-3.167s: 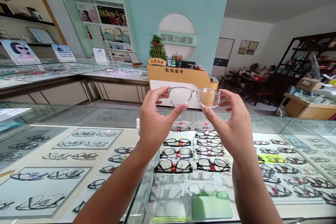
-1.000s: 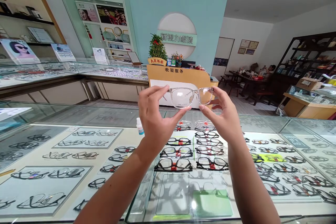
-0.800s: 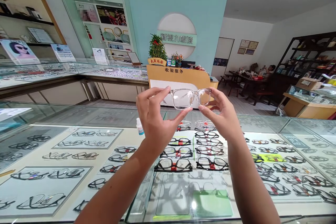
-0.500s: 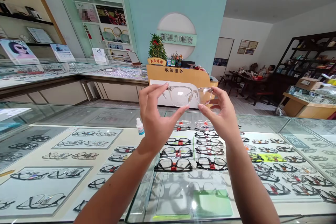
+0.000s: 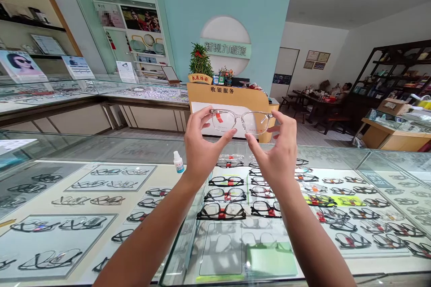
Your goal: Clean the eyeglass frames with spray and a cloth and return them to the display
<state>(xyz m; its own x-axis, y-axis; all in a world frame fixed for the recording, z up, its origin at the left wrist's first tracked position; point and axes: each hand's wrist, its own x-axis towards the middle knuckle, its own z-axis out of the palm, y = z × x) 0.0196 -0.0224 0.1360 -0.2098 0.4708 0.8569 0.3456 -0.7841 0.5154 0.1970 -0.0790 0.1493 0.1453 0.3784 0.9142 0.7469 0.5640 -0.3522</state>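
Observation:
A pair of clear-framed eyeglasses [image 5: 238, 116] is held up in front of me, above the glass display counter [image 5: 182, 251]. My left hand [image 5: 204, 143] grips its left end, with the thumb at the lower rim near the bridge and the fingers at the hinge. My right hand [image 5: 278, 148] holds the right end in the same way, thumb under the lens. Red marks show on the left lens, and small print on the right one. Beneath my hands, rows of dark-framed glasses [image 5: 221, 210] with red tags lie in the counter.
A small white dropper bottle [image 5: 178, 162] stands on the counter, left of my left wrist. More glasses lie on a grey tray [image 5: 107, 251] at the left. Beyond is a wooden cashier desk [image 5: 198, 94] with a plant [image 5: 200, 63]. A person [image 5: 345, 92] sits far right.
The eyeglasses have turned to face me more squarely, so both lenses now show about equally wide. My right hand has shifted slightly left, while the left hand has moved slightly right.

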